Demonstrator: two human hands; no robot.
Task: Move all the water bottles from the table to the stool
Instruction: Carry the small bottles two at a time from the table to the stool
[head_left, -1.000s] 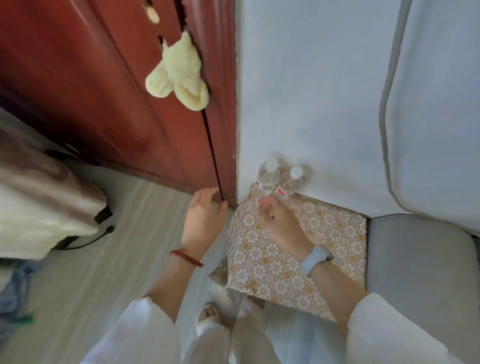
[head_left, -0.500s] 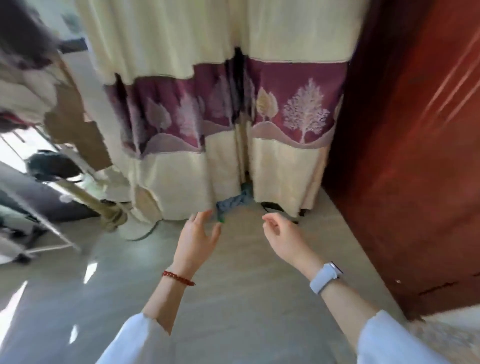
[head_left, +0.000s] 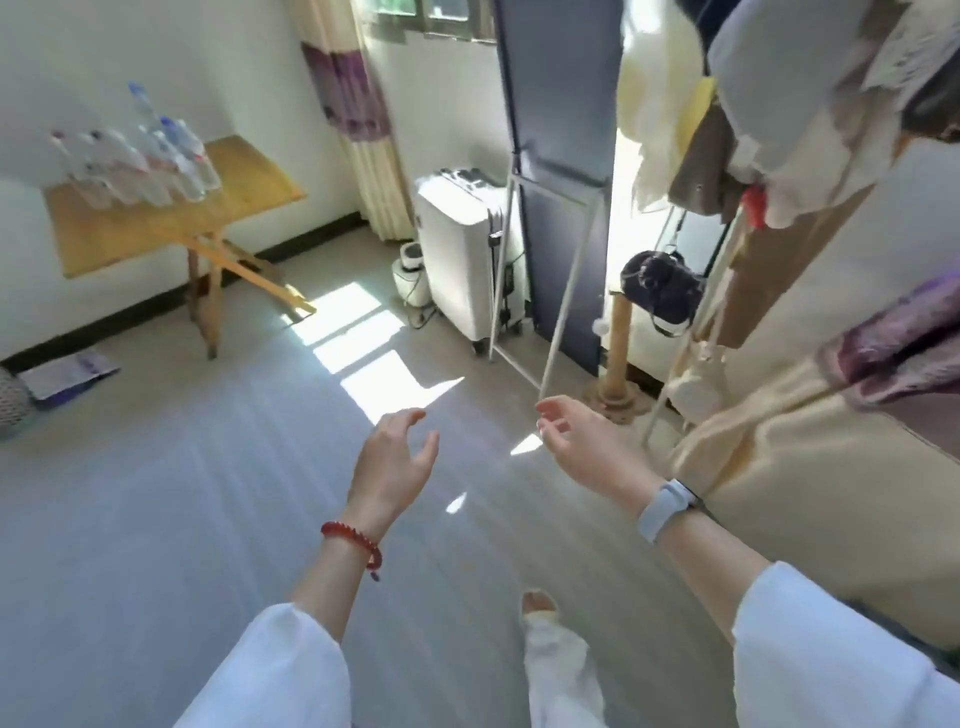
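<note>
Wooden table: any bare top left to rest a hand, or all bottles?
The water bottles crowd the wooden table at its wall-side left end. The top is bare from the bottles to the right corner and along the near edge.

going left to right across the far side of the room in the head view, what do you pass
water bottles on the wooden table → curtain → white suitcase → dark panel on a stand → black camera → hanging clothes

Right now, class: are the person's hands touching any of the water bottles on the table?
Apart. The head view shows both hands, left and right, empty over bare floor, far from the water bottles on the table.
</note>
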